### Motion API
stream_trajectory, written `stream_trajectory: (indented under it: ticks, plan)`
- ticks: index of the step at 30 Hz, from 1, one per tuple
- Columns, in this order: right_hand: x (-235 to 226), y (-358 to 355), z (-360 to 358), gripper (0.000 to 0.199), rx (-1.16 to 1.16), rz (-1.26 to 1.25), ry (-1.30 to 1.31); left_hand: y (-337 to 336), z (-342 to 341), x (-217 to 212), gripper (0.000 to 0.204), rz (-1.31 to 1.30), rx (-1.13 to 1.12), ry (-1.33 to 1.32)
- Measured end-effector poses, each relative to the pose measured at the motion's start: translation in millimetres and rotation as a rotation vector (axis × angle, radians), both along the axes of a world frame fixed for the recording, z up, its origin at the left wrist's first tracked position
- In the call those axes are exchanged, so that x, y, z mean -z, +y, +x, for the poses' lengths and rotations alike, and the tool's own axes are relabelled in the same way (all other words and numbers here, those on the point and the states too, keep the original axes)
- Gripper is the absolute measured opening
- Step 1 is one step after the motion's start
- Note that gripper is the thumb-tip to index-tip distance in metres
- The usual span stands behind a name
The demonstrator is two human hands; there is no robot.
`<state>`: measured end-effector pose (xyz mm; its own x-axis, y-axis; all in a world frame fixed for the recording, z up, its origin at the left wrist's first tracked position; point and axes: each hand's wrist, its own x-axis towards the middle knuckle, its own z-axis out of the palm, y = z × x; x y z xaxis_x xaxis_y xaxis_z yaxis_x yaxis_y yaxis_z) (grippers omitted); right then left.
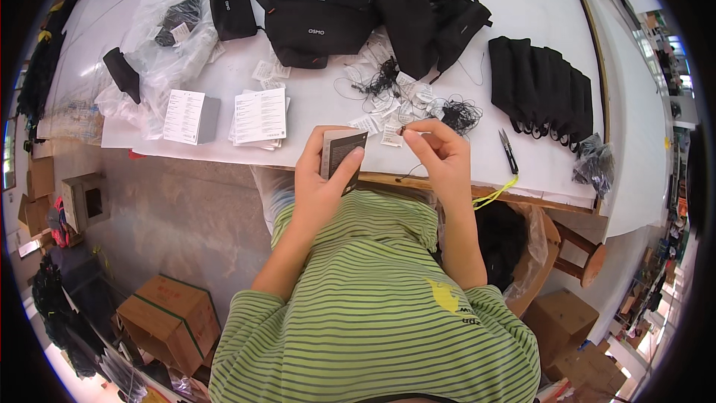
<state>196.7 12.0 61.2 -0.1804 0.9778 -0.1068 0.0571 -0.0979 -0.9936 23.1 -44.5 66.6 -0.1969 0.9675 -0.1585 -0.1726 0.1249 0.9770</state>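
My left hand (315, 188) is closed around a small stack of hang tags (345, 155), with a dark printed side facing right and pale edges showing. Beside it, the fingertips of my right hand (446, 160) pinch a thin black string (401, 131); part of it seems to dangle below the hand. Both hands hover over the table's front edge. Just beyond my right hand lie a tangle of black strings (460, 115) and loose white labels (393, 131). Two stacks of white printed cards (185, 116) (259, 116) rest to the left of my hands.
Black bags (321, 30) are heaped at the back of the white table (447, 157). On the right stand a row of black pouches (541, 89), black-handled snips (509, 152) with a yellow cord, and a clear plastic bag (594, 168). Crumpled plastic (160, 67) lies left; cartons (170, 321) sit on the floor.
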Motion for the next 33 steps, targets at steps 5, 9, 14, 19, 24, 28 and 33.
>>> stream_trajectory:
  ticks: [5, 9, 14, 19, 24, 28, 33]
  plan:
    - [2.6, -2.0, 7.2, 0.013, -0.008, -0.01, 0.031, 2.7, 9.5, -2.6, 0.028, 0.076, -0.036, -0.021]
    - [4.5, -7.4, 5.9, 0.015, -0.089, -0.004, 0.014, 7.4, 1.1, 5.6, 0.023, 0.27, 0.059, 0.448]
    - [-5.1, -10.3, -0.6, 0.013, -0.193, -0.071, -0.076, 5.3, 7.1, -3.3, 0.02, 0.19, 0.045, 0.413]
    - [-10.1, -11.4, -4.5, 0.013, -0.226, -0.11, -0.06, 4.1, 5.3, -0.6, 0.017, 0.222, 0.016, 0.46]
    - [-14.6, -10.4, -4.6, 0.014, -0.227, -0.086, -0.096, 3.4, 6.4, -1.2, 0.014, 0.167, -0.014, 0.359]
    - [-16.3, -9.9, -3.4, 0.013, -0.257, -0.059, -0.157, 4.1, 4.4, 0.8, 0.012, 0.189, -0.004, 0.366]
    - [-3.1, -8.6, -0.1, 0.014, -0.186, -0.056, -0.068, 4.1, 3.5, -3.5, 0.01, 0.16, -0.076, 0.342]
